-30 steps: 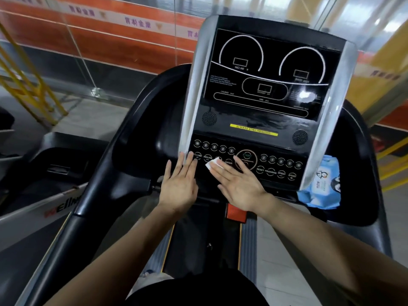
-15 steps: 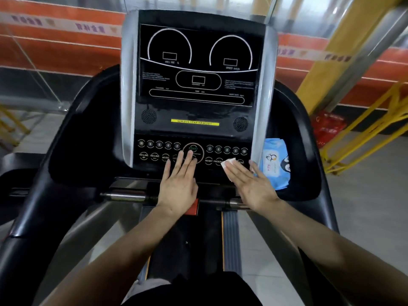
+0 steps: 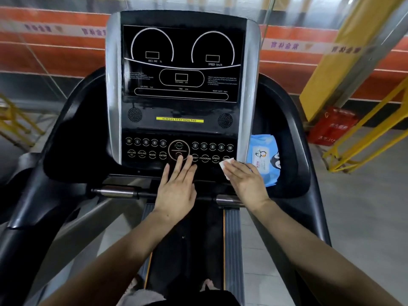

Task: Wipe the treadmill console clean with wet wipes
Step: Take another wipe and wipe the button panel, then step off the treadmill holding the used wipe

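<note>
Under flat right hand [image 3: 247, 181]: wipe [image 3: 226, 165] pressed on console [image 3: 180, 151] corner. Left hand [image 3: 176, 191] flat, fingers straight, beside it.

The console [image 3: 180, 85] stands upright and tilted back — a glossy black panel with silver side rails, 2 white dial arcs, a yellow strip reading "ALWAYS STAY HEALTHY" and 2 rows of round buttons at its base. A small white wet wipe [image 3: 225, 166] lies flat on the lower right corner of the button area. A blue pack of wipes [image 3: 265, 157] sits in the tray just right of the console — flat, label up.
</note>
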The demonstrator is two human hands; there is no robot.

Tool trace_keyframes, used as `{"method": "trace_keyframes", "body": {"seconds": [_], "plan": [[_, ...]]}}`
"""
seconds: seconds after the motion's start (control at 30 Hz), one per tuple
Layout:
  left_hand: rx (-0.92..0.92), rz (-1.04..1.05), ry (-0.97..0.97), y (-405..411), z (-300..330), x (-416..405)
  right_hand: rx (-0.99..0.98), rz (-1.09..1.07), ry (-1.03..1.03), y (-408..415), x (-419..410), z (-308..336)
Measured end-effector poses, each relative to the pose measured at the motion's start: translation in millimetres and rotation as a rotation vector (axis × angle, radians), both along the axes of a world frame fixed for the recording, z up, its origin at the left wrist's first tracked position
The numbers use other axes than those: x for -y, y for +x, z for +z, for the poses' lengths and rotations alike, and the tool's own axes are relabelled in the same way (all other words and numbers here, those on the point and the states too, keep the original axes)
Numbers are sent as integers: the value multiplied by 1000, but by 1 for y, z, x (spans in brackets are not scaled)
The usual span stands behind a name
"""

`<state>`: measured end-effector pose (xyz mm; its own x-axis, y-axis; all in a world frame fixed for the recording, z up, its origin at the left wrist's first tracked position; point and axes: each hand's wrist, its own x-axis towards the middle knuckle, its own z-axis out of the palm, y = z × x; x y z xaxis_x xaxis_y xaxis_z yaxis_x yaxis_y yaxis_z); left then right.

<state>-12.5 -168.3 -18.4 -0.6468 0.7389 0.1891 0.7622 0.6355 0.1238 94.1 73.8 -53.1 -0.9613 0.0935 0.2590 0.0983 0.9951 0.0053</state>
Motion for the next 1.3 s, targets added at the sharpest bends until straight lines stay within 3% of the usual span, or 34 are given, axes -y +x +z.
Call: {"method": "trace_keyframes", "body": {"seconds": [0.3,0.53,0.8,1.07,1.3], "plan": [[48,30,7,18,10,7,-317,-70,-255,15,38,2],[25,139,120,28,19,66,-435,49,-432,12,117,28],[-10,455,160,63,25,262,-402,383,-570,-15,305,59],[-36,791,144,150,32,482,-407,663,-655,7,526,74],[7,1089,197,236,25,605,-278,943,-725,41,668,66]]}}
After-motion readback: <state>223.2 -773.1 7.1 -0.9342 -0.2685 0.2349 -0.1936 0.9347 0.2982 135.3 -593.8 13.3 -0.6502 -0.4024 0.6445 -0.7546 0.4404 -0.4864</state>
